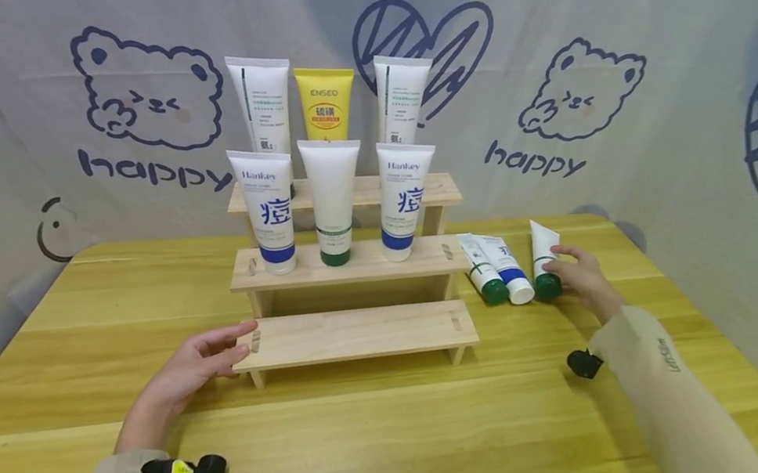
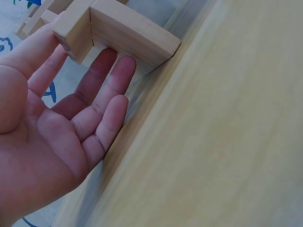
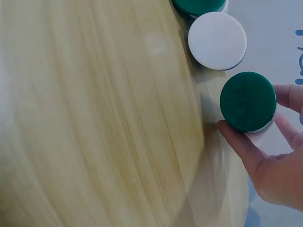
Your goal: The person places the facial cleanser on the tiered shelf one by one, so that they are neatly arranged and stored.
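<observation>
On the right of the table, my right hand [image 1: 581, 279] grips a white tube with a green cap [image 1: 543, 256], thumb on one side and fingers on the other. In the right wrist view its round green cap [image 3: 248, 102] faces the camera between thumb and fingers. My left hand [image 1: 185, 367] touches the left end of the lowest step [image 1: 362, 331] of a wooden stand with its thumb and index finger. The other fingers [image 2: 90, 85] of that hand stay loosely extended beside the step's leg in the left wrist view.
Two more tubes, one green-capped [image 1: 485, 275] and one white-capped [image 1: 507, 272], lie left of the right hand. Three tubes stand on the middle step [image 1: 383, 267]. Behind them the top step [image 1: 444, 189] bears three more, the central one a yellow tube [image 1: 327, 101]. A printed cloth hangs behind.
</observation>
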`<state>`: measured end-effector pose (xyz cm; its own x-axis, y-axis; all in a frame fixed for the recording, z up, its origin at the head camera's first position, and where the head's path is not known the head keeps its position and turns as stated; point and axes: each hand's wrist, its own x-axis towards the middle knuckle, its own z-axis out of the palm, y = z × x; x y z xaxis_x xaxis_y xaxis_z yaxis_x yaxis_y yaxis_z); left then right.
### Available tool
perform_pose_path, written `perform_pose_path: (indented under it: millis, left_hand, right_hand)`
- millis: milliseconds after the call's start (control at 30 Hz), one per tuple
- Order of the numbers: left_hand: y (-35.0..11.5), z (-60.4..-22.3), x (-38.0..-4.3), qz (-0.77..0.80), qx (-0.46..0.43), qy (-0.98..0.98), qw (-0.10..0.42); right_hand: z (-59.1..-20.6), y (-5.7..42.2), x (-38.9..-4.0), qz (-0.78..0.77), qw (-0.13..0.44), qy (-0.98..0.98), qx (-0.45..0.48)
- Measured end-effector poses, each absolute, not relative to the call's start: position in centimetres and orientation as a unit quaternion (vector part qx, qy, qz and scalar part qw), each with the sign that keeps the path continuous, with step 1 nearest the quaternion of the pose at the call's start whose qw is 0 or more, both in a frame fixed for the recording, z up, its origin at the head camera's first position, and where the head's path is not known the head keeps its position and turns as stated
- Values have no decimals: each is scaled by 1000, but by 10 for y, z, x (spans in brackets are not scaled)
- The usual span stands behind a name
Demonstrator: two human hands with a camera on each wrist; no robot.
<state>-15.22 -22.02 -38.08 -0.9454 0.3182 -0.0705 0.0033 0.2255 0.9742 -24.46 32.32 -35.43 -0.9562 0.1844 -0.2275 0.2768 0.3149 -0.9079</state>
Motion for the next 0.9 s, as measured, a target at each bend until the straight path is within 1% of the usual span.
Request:
perform_pose_path:
  millis: [133,300,667,767,900]
  left_hand:
    - [-220,-380,-152,612,101,773,130]
    - [-220,-380,-151,613,100,772,131]
    - [-220,-380,-152,617,106,768,132]
    - [-220,-380,-152,618,105,768,133]
    - [-220,-380,-152,617,104,769,132]
  right_hand:
    - [-352,324,-240,-591,24,793,147]
    - [-351,326,-237,-617,18,773,148]
    - [-356,330,-235,-636,5,764,107]
    - [-357,331,-234,-640,-2,760,109]
    - [-350,323,-229,-618,15,778,110]
